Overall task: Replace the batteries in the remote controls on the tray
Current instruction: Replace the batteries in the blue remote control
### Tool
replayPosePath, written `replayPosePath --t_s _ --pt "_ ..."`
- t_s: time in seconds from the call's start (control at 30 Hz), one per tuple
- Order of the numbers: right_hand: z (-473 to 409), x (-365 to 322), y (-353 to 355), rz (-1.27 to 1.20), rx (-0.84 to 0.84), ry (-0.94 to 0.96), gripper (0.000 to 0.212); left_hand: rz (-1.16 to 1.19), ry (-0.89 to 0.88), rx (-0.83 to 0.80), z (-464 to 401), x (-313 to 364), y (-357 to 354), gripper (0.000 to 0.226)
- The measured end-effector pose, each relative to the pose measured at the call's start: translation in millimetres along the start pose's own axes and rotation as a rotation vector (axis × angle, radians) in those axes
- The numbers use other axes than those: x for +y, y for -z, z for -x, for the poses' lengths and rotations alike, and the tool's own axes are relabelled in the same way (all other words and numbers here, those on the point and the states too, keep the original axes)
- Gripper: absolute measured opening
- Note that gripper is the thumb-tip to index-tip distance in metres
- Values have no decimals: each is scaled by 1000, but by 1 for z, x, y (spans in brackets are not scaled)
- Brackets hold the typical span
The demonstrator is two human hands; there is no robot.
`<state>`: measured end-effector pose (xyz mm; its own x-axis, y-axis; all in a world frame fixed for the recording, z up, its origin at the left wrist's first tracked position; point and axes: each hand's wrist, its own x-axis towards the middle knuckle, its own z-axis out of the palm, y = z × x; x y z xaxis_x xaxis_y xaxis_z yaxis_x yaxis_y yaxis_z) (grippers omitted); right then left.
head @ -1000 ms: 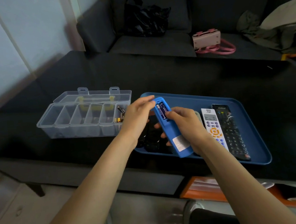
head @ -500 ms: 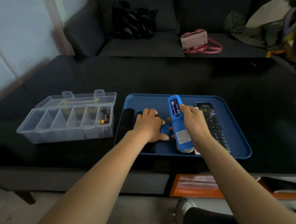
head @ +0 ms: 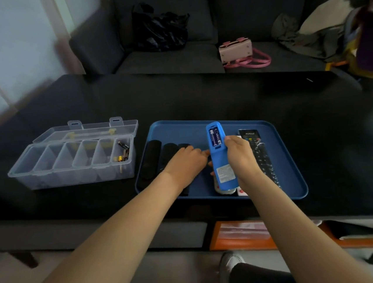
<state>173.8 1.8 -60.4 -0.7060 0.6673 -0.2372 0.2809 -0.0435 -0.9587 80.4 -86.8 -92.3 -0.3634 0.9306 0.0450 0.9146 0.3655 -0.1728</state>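
Blue remote held over the tray

The right hand (head: 241, 156) grips the blue remote (head: 221, 160), two batteries (head: 214, 136) showing; the left hand (head: 186, 162) rests with curled fingers on the blue tray (head: 179, 128).
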Motion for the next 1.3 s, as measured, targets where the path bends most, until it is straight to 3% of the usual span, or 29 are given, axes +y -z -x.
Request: replayPosePath --t_s 0.1,0.3,0.5,0.67,0.73,0.9,1.17,1.3 --pt "1 -1 2 -83 -4 5 26 166 109 75 -3 -4 2 23" --pt "5 -1 3 -149 -76 -52 23 896 517 653 19 -17 18 11" --pt "13 -3 -14 -327 -237 -102 22 1514 683 670 47 -14 28 18" --pt "18 -6 -33 -382 -339 -109 20 1702 669 727 55 -17 29 19" --pt "18 -6 -37 -373 -354 -92 22 1693 689 755 55 -18 26 20" --pt "17 -6 -47 -360 -383 -76 21 1380 729 842 53 -19 22 16" --pt "14 -7 -48 -420 -403 -17 26 890 464 761 56 -9 26 34" --pt "16 -5 -50 -409 -401 3 25 774 474 800 58 -11 25 35"
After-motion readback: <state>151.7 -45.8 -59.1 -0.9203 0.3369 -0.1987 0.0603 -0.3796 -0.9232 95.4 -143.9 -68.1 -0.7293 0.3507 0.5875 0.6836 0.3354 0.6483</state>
